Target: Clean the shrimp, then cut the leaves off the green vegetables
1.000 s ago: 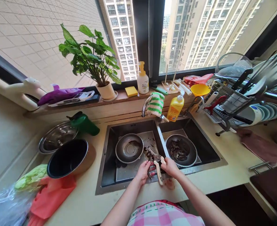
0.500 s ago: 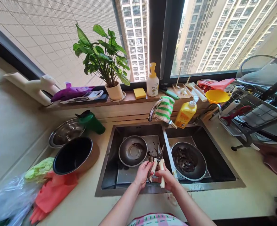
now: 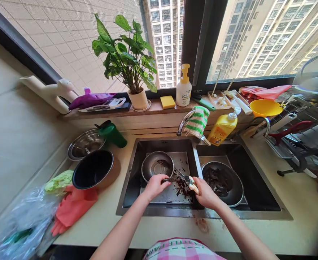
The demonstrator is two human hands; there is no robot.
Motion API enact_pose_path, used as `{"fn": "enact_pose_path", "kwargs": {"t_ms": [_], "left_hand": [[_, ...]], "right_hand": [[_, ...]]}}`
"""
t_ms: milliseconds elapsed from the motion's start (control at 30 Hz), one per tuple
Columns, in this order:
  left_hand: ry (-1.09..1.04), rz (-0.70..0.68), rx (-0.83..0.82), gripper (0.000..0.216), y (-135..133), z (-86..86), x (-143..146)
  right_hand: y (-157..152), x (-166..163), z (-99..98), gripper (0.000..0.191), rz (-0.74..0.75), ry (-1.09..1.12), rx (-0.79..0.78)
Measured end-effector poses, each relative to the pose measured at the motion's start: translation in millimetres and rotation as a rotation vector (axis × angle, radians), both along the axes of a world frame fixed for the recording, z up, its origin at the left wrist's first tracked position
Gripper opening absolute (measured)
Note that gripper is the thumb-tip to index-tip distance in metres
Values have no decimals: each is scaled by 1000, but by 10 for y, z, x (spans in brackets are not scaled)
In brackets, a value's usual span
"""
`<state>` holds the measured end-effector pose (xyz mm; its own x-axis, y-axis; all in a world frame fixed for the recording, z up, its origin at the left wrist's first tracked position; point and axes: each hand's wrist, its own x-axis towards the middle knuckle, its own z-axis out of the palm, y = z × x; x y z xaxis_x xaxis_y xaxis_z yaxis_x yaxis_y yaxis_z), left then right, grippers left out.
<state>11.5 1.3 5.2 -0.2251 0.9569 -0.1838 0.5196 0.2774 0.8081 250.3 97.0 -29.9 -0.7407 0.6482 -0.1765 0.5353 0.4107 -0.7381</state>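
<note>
Fingers [image 3: 161,177] of the left hand [image 3: 153,185] are closed in a pinch on a small dark piece [image 3: 167,179]; those of the right hand [image 3: 205,194] curl round the cream handles of the shears [image 3: 191,182] — how far the blades are parted, I cannot tell. Both are held over the left basin of the sink [image 3: 164,212].

By my judgement, the right pan [image 3: 235,198], loaded, will be the heavier to lift; the left pan [image 3: 150,167] should be lighter. Both look stiff, best taken by the rim. The shears should feel rigid, safest held well back on the handles. The dark piece is probably light, soft and slippery, so pinch it firmly at one end.

Counted: one sink, two basins; two pans, one per basin; one pair of shears; one dark piece in hand. The heap [image 3: 218,182] in the right pan overlaps too much to count — likewise the tiny scraps [image 3: 184,191] in the left basin.
</note>
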Motion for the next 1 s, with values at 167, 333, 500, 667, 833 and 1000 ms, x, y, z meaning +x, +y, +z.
{"fn": "enact_pose_path", "kwargs": {"t_ms": [167,333,500,667,833,1000], "left_hand": [[-117,-60,-11,17,-29,-49,87],[-252,-23,-13,18,-43,-14,127],[-314,-2,-36,20,-51,9,161],[-404,42,-81,21,-56,-46,211],[-475,71,-141,21,-80,-130,251],[-498,68,-177,21,-100,-191,279]], "right_hand": [[-37,15,97,46,125,-148,169],[-117,7,134,41,127,-170,121],[-185,36,152,32,124,-85,65],[-302,47,130,20,104,-32,-32],[-427,75,61,21,59,-63,-137],[-513,116,22,18,42,-40,-194]]}}
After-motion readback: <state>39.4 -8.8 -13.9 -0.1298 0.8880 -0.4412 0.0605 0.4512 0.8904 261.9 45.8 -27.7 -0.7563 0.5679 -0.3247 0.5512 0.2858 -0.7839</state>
